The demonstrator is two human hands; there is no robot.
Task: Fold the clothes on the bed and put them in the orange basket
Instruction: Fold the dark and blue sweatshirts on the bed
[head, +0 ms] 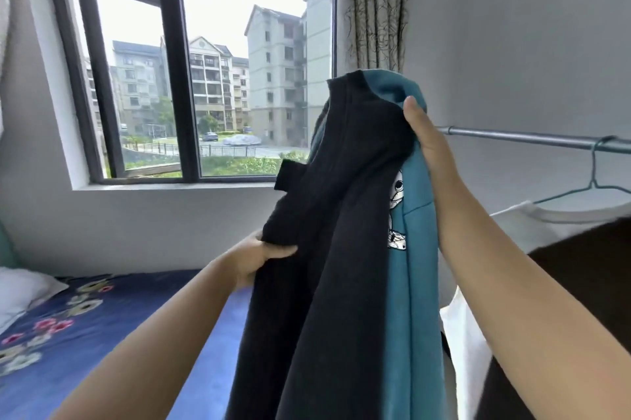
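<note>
A black garment (341,214) and a teal garment (415,248) with a white cartoon print hang together in the air above the bed. My right hand (426,142) grips both near their tops, up by the curtain. My left hand (259,255) holds a bunched black sleeve lower down on the left. The bed (85,334) with its blue flowered cover lies below and to the left. No orange basket is in view.
A metal clothes rail (532,139) runs along the right wall with a teal hanger (596,180) carrying a white top (560,218). A dark garment (587,283) hangs nearer me. A window (191,71) and curtain (375,6) are ahead; a white pillow (20,289) lies at left.
</note>
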